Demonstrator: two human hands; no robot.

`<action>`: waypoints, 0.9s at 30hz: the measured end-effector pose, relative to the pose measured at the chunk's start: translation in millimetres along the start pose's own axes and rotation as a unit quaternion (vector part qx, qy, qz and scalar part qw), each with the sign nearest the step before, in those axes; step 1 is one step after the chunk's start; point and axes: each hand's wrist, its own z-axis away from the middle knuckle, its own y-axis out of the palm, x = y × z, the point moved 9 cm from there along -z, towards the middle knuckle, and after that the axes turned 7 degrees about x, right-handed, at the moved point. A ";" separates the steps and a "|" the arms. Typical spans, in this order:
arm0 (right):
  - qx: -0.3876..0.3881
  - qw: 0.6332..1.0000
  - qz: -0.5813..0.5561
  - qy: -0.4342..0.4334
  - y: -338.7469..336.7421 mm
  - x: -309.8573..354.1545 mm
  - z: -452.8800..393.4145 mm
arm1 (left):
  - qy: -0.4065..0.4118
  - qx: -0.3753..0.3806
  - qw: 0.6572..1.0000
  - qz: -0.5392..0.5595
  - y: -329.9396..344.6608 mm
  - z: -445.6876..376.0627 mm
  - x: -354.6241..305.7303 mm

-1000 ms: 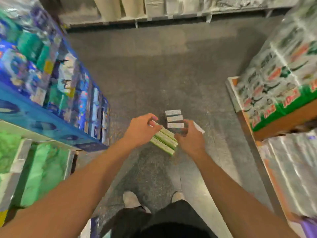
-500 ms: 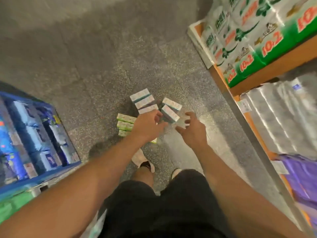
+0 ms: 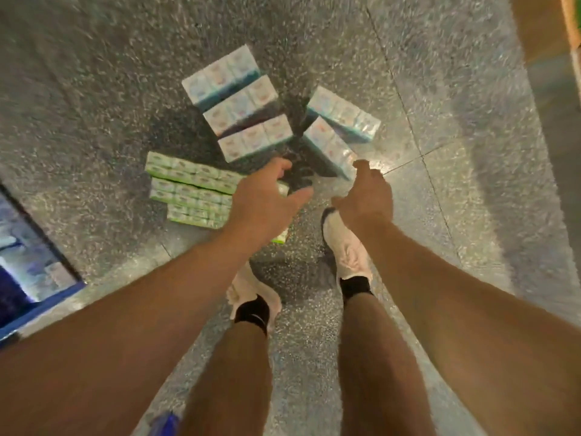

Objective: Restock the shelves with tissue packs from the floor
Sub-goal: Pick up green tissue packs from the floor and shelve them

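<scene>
Hands over floor | left hand (image 3: 261, 196) released above green-wrapped tissue packs (image 3: 188, 187) | right hand (image 3: 366, 196) released, nearest blue-white wrapped tissue pack (image 3: 330, 149), long axis diagonal.

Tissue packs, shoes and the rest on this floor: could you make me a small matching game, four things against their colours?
Things:
1. packs by the left hand
2. packs farther off
3. shoes
4. socks

Colours:
A. black
B. green
C. white with teal sides
D. white

Pairs: 1-B, 2-C, 3-D, 4-A
</scene>
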 end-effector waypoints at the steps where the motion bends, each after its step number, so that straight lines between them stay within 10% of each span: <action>1: -0.005 0.999 0.031 -0.008 7.2 -2.0 -21.4 | -0.004 0.005 1.000 -0.001 13.7 -18.3 7.9; 13: -0.056 0.995 0.042 -0.069 28.6 -1.1 -91.1 | -0.041 0.011 0.999 0.005 61.3 -60.0 38.5; 20: -0.018 0.969 -0.120 -0.217 -112.2 74.0 55.8 | -0.001 -0.130 0.989 0.066 -79.5 15.7 -58.2; 27: 0.120 0.911 -0.141 -0.367 -258.1 231.7 210.9 | 0.019 -0.294 0.903 0.314 -244.4 189.5 -116.9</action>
